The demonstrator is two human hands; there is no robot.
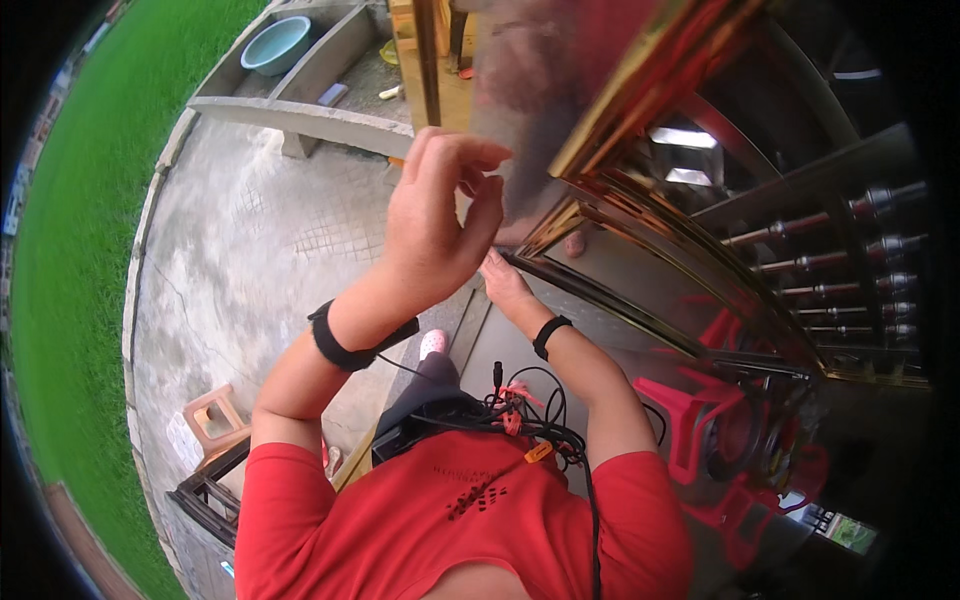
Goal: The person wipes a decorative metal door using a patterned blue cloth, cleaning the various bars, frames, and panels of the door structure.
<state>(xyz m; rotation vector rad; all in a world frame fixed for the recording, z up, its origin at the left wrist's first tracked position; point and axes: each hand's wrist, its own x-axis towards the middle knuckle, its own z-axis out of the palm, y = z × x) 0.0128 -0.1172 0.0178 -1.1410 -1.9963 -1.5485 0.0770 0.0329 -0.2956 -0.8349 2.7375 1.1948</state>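
Note:
My left hand [439, 214] is raised, its fingers loosely curled and its thumb apart from them. I see nothing held in it. Just beyond its fingertips is a shiny, reflective door panel [525, 97] with a gold-coloured metal frame [619, 86]; whether they touch is unclear. Lower and to the right, my right hand [506, 283] reaches to the near end of a dark metal frame edge [600, 307]. Its fingertips are partly hidden by my left hand, so its grip is unclear. Black straps circle both wrists, and black cables [551, 431] hang at my waist.
Pink plastic stools [686, 420] stand indoors at right, below metal balusters [832, 262]. At left lies a concrete floor [255, 225] bordering a grassy field [90, 247]. A teal basin [276, 46] sits in a concrete trough [300, 107]. A beige stool [217, 420] is at lower left.

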